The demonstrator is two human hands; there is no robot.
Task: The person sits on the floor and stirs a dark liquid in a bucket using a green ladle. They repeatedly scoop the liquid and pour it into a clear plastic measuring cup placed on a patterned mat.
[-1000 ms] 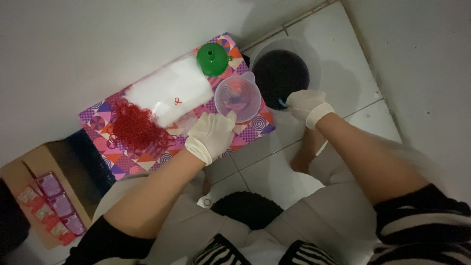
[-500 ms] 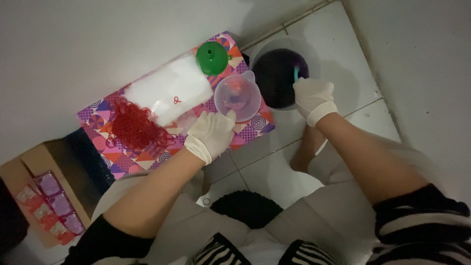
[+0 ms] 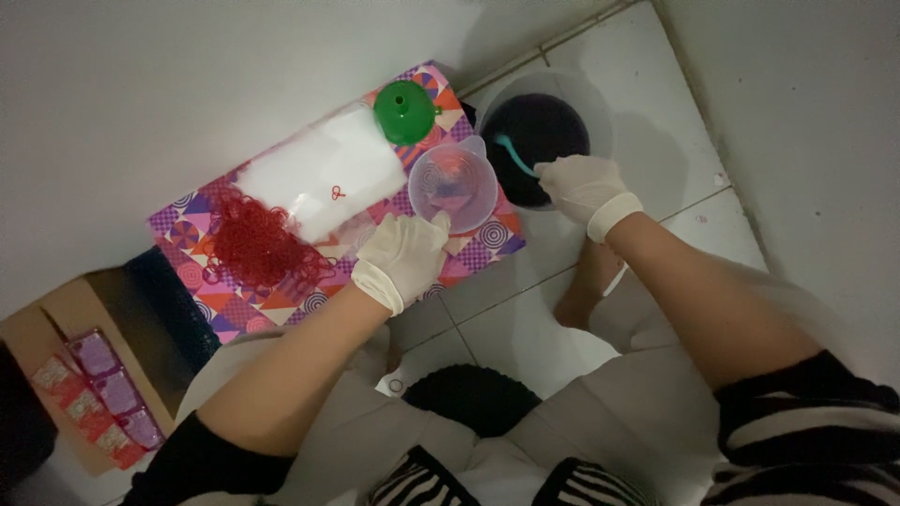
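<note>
- Your gloved left hand [image 3: 403, 258] grips the clear jug [image 3: 454, 184], holding little purple liquid.
- Your right hand [image 3: 583, 187] clasps a teal ladle [image 3: 514, 155] in the dark-filled bucket [image 3: 562, 94]; filling looks barely begun.

This looks like a room in a home, used for small handwork on the floor. The person crouches barefoot on white floor tiles [image 3: 647, 84] beside a plain white wall [image 3: 141, 84], with a cardboard box [image 3: 75, 309] at the left.
</note>
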